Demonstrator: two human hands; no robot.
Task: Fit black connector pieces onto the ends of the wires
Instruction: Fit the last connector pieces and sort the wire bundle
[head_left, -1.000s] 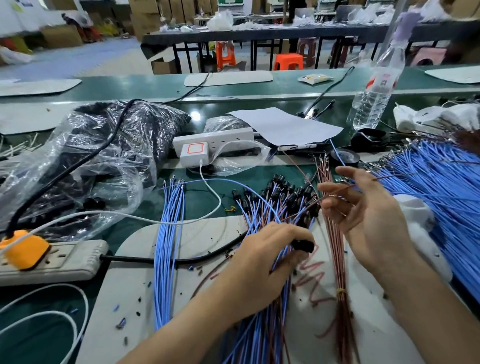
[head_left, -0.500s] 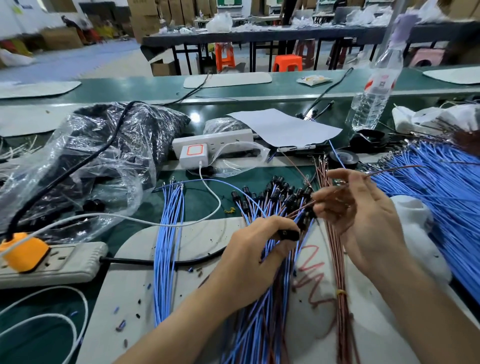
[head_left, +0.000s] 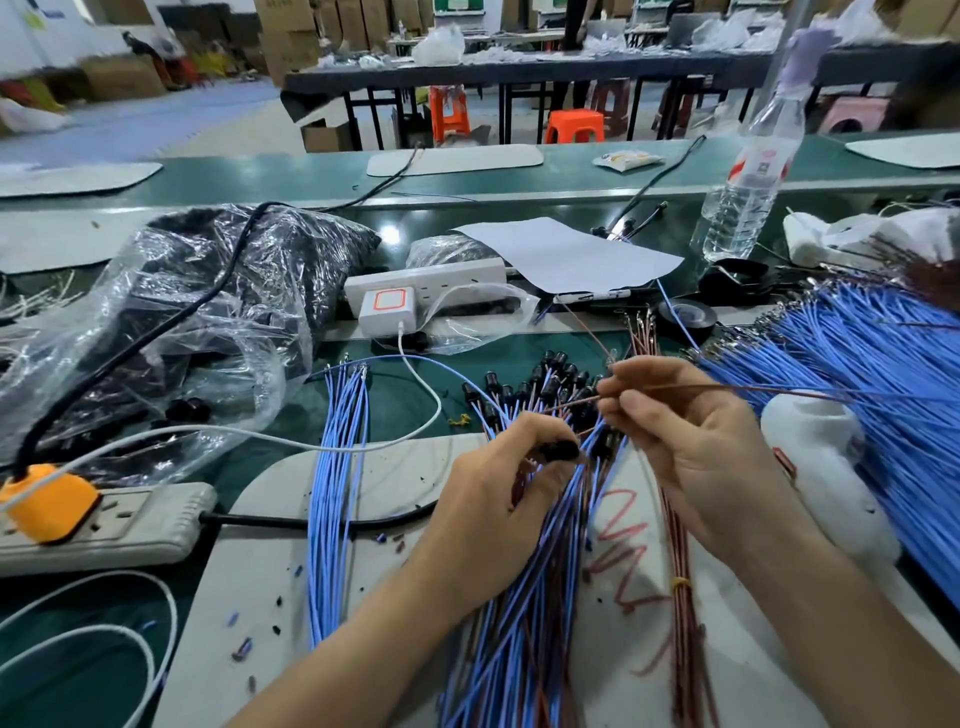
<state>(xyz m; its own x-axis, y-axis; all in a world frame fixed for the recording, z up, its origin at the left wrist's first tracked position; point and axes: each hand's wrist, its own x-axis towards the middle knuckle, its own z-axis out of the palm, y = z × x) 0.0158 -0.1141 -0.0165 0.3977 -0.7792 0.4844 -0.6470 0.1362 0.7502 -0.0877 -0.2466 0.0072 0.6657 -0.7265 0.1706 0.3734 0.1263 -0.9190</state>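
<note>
Your left hand (head_left: 498, 499) has moved up, its fingers gripping a black connector (head_left: 560, 450) near the brown wire (head_left: 727, 388) pinched in your right hand (head_left: 691, 457).

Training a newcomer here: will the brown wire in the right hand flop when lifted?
Probably only slightly: the brown wire runs nearly straight rightward from the right hand, so it seems to hold its shape. It looks thin, hence likely light and easily bent.
</note>
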